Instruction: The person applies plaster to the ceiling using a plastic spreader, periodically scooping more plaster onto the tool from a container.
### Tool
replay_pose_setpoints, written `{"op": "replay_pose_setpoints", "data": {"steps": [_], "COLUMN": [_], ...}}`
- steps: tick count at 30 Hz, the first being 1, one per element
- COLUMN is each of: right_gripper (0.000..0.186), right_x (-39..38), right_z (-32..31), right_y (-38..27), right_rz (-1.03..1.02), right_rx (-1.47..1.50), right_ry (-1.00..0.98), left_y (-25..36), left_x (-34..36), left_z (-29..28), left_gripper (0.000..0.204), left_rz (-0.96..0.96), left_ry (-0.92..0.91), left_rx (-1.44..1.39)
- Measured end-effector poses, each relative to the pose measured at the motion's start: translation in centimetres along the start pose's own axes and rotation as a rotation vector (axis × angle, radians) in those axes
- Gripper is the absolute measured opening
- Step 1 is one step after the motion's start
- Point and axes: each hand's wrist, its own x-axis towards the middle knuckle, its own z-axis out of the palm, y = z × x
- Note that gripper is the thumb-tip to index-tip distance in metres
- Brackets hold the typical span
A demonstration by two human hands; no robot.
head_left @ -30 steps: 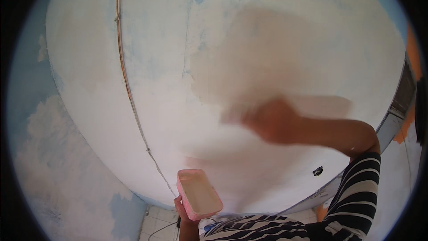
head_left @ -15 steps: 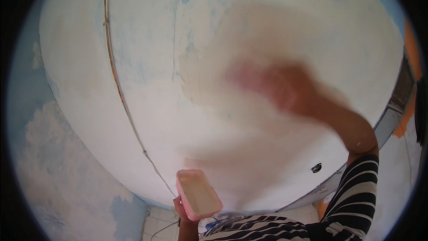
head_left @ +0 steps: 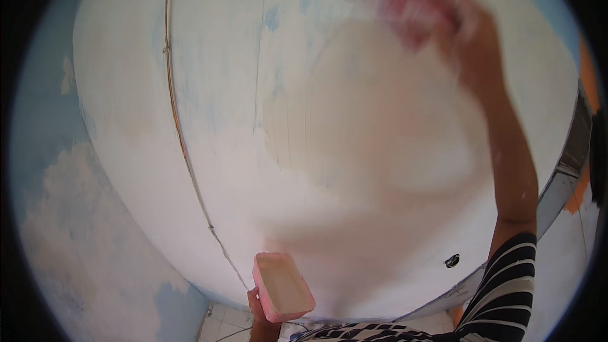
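My left hand (head_left: 256, 307) grips a pink rectangular plastic tub (head_left: 261, 278) by its left side, low in front of my body. Inside the tub is smooth off-white paste (head_left: 285, 286). High at the upper right, my right hand (head_left: 465, 25) is closed around a flat pink piece (head_left: 405, 3), smeared by motion, so its exact kind does not show. It is held up at the wall (head_left: 215, 152), which has patchy white coating over light blue. A damp-looking beige patch (head_left: 291, 130) spreads over the wall's middle, below and left of the right hand.
A thin cable (head_left: 174, 107) runs down the wall on the left. A small dark round wall opening (head_left: 451, 260) lies at the lower right. Blue-and-white side wall (head_left: 82, 234) stands on the left, and pale floor tiles (head_left: 218, 322) show below.
My right hand has swept upward and a little right along the wall with the pink piece. The tub in my left hand sits slightly lower in the picture, as the view has shifted.
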Motion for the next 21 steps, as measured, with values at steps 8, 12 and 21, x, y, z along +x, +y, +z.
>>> {"op": "replay_pose_setpoints", "data": {"steps": [8, 12, 21], "right_gripper": [0.033, 0.017, 0.034], "right_x": [-1.1, 8.7, -5.0], "right_z": [4.2, -2.7, 5.8], "right_y": [0.3, 2.3, -7.5], "right_rz": [0.096, 0.147, 0.139], "right_rx": [0.183, -0.295, 0.068], "right_ry": [-0.453, 0.235, -1.087], "left_y": [-0.4, -0.9, -0.7], "left_x": [0.5, 0.8, 0.3], "left_z": [0.0, 0.7, 0.2], "left_gripper": [0.074, 0.075, 0.076], "left_rz": [0.003, -0.007, -0.007], "left_ry": [-0.002, -0.011, -0.052], "left_rx": [-0.026, -0.035, -0.060]}}
